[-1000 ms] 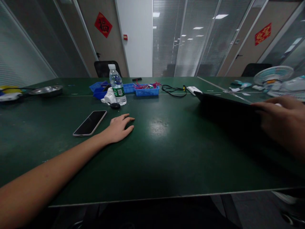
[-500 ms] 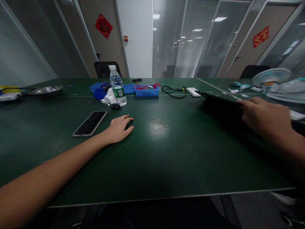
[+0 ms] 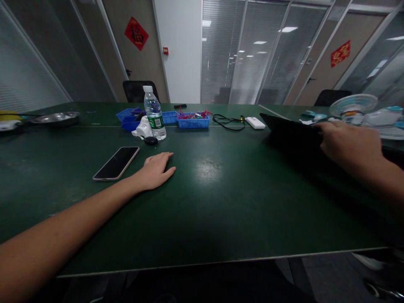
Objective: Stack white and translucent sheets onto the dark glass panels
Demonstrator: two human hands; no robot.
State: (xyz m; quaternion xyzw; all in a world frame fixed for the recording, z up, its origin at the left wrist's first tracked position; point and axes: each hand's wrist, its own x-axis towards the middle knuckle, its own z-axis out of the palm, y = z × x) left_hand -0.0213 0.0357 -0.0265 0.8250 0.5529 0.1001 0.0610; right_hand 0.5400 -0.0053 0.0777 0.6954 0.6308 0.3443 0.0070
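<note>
My left hand (image 3: 157, 171) lies flat on the green table (image 3: 202, 210), fingers stretched forward, with nothing in it. Close by on its left is a smartphone (image 3: 116, 163), dark screen up. On the right, my right hand (image 3: 350, 143) grips the top edge of a thin, flat black panel (image 3: 290, 132), with its fingers closed over the edge. The panel stands tilted above the table. Its lower part merges into dark shadow, so I cannot make out whether it is a laptop lid.
A water bottle (image 3: 154, 113) stands beside a black mouse (image 3: 150, 140) and crumpled white paper (image 3: 143, 128). Behind are blue trays (image 3: 193, 123), a black cable (image 3: 225, 122) and a white device (image 3: 255, 123). A metal dish (image 3: 57, 119) lies far left, a fan-like round grille (image 3: 353, 103) far right.
The panel's far corner has risen a little, and my right hand has lifted slightly with it. My left hand stays flat on the table. The view has shifted slightly.
</note>
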